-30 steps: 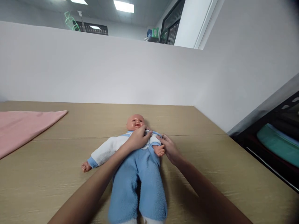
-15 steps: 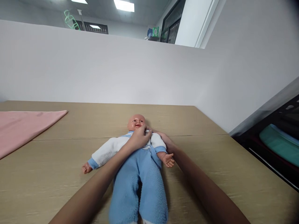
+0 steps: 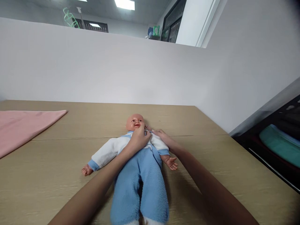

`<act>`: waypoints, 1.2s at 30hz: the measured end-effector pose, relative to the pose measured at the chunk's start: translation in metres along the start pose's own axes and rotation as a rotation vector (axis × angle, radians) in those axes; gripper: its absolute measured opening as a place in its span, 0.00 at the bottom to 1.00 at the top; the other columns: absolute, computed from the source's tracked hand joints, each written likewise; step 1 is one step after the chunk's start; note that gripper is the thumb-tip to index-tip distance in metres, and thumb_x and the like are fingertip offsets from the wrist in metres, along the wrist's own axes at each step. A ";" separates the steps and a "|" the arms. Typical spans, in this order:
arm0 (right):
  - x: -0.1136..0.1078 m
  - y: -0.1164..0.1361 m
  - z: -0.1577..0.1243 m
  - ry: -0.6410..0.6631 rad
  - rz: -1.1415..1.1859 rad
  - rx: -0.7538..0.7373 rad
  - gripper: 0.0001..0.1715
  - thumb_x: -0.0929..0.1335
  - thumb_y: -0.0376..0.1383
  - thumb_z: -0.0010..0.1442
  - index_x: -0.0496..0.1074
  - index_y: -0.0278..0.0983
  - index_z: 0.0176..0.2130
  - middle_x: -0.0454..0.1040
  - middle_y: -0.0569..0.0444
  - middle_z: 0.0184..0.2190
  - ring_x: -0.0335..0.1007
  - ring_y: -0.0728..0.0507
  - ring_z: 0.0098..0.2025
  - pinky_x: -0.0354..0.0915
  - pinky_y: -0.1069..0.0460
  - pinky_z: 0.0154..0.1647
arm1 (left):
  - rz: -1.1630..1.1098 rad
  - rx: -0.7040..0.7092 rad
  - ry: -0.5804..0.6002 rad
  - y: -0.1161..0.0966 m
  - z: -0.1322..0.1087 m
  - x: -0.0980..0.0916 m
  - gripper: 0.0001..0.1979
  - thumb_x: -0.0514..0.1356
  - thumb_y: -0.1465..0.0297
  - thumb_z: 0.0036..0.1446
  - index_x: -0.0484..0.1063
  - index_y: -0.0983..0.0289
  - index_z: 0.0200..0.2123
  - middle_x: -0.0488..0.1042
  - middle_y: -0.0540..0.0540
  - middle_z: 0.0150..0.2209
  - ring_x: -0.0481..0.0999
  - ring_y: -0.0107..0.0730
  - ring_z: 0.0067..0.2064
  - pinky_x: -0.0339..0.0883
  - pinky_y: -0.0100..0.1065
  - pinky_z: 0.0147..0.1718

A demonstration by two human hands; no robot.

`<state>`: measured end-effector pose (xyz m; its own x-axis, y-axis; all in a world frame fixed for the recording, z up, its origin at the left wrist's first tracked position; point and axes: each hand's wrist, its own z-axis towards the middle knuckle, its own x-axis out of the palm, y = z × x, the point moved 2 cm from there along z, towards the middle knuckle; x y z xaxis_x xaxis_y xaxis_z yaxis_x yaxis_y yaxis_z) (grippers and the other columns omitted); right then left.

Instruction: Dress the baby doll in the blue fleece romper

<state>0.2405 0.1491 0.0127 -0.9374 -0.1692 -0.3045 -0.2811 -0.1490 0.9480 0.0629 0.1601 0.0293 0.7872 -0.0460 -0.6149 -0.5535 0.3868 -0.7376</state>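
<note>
A baby doll [image 3: 140, 181] in blue trousers and a white top with blue cuffs lies face up on the wooden table [image 3: 58, 175], its head toward the far wall. My left hand [image 3: 140, 137] is closed on the doll's collar, just under its chin. On the doll's shoulder at the right rests my right hand [image 3: 163, 137], fingers stretched out and pointing toward the neck. The fingertips of my left hand are partly hidden.
A pink cloth [image 3: 25, 126] lies on the table at the left. Behind the table stands a white partition [image 3: 105, 68]. At the right edge, green folded fabric [image 3: 278, 143] sits in a black holder beside the table.
My right hand has shifted up onto the doll's shoulder. The doll's arm on that side has moved slightly outward, and its head slightly left. My left hand remains at the collar.
</note>
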 end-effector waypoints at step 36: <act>-0.093 -0.069 -0.097 -0.124 -0.226 -0.080 0.43 0.82 0.49 0.53 0.70 0.42 0.62 0.81 0.41 0.59 0.79 0.31 0.61 0.74 0.34 0.65 | 0.391 -0.069 -0.339 0.099 -0.125 -0.118 0.21 0.50 0.52 0.75 0.74 0.61 0.47 0.79 0.64 0.50 0.74 0.57 0.55 0.66 0.57 0.60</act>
<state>0.3670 0.0803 -0.0331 -0.8722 -0.0032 -0.4892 -0.4733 -0.2472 0.8455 -0.1188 0.0888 -0.0066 0.5560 0.3947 -0.7315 -0.8311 0.2537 -0.4948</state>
